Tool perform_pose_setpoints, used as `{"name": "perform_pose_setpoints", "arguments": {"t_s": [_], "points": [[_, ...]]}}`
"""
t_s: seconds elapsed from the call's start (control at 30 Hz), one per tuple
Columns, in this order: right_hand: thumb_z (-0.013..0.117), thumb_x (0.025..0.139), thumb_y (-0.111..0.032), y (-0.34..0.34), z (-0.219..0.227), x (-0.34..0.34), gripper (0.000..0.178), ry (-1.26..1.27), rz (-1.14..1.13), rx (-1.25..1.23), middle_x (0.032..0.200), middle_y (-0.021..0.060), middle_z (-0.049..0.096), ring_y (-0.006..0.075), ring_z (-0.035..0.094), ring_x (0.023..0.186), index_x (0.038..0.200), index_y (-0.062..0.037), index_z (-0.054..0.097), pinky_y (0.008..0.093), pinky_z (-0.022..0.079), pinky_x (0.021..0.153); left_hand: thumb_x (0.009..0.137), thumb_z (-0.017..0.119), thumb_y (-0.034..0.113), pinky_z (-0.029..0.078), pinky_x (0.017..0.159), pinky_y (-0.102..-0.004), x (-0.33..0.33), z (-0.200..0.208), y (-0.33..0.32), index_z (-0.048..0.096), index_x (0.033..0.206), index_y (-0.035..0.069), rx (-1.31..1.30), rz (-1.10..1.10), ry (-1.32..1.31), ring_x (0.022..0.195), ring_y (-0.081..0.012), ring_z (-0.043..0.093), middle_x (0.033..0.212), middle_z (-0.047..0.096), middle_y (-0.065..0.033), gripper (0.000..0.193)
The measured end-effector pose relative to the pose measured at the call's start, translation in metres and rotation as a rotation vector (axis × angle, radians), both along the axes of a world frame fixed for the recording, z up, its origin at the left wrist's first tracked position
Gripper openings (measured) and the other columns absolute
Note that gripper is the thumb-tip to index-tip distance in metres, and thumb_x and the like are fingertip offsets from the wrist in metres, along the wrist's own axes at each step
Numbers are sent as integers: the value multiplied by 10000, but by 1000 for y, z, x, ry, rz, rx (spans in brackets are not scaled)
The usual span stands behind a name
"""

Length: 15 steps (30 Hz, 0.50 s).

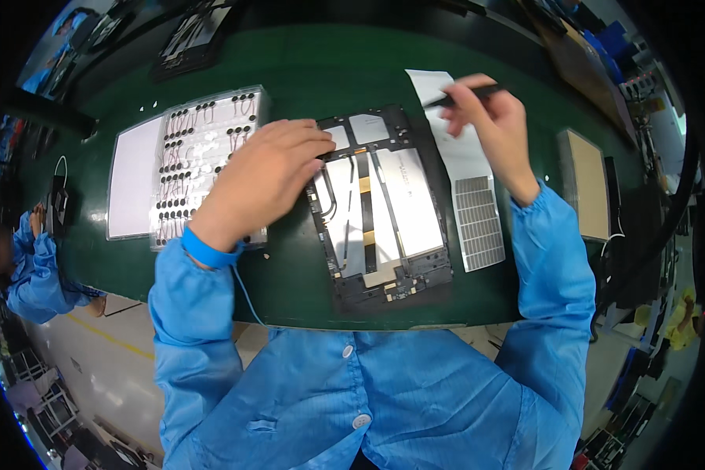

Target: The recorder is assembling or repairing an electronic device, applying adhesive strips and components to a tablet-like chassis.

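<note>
An opened tablet (411, 204) lies on the green bench in front of me, its silver battery panels, dark flat cables and black frame exposed. Over its upper left edge rests my left hand (262, 176), fingers stretched out and thumb near the battery; anything under the fingertips is hidden. To the right of the tablet, my right hand (493, 125) is raised and closed around a slim black pointed tool (482, 92) that looks like tweezers. Its tip points left over a white label sheet (460, 157), whose lower part carries rows of grey rectangular stickers.
Left of the tablet stands a clear tray (258, 102) of small round black parts with thin wires, beside a white panel (135, 180). A beige box (586, 184) sits at right. Dark panels (192, 39) lie at the back. Another person's blue sleeve (35, 274) shows far left.
</note>
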State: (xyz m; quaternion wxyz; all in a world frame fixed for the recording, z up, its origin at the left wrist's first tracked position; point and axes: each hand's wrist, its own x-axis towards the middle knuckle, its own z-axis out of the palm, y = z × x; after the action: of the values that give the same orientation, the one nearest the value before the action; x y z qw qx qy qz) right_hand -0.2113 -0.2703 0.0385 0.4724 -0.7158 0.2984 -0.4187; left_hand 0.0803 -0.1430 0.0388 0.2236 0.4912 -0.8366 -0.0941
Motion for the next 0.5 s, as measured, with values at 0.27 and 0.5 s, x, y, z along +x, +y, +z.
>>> {"name": "perform_pose_setpoints", "arguments": {"t_s": [0.27,0.5], "points": [[587,1001,-234,20,-55,-129,267,90,-229,285,782,91,691,66,560,556,1042,21,654,199,418,472,900,621,158,432,1022,-447,-92,12,-11,651,1235,142,93,-264,95,1212,-374,491,1288,518,-183,337],[573,1001,-216,22,-48,-130,260,131,-178,278,745,94,668,62,559,545,1022,35,639,189,408,444,949,571,346,273,1176,-501,-147,-26,-20,610,1323,198,-5,-336,-131,1347,-389,393,1447,423,-224,404]]}}
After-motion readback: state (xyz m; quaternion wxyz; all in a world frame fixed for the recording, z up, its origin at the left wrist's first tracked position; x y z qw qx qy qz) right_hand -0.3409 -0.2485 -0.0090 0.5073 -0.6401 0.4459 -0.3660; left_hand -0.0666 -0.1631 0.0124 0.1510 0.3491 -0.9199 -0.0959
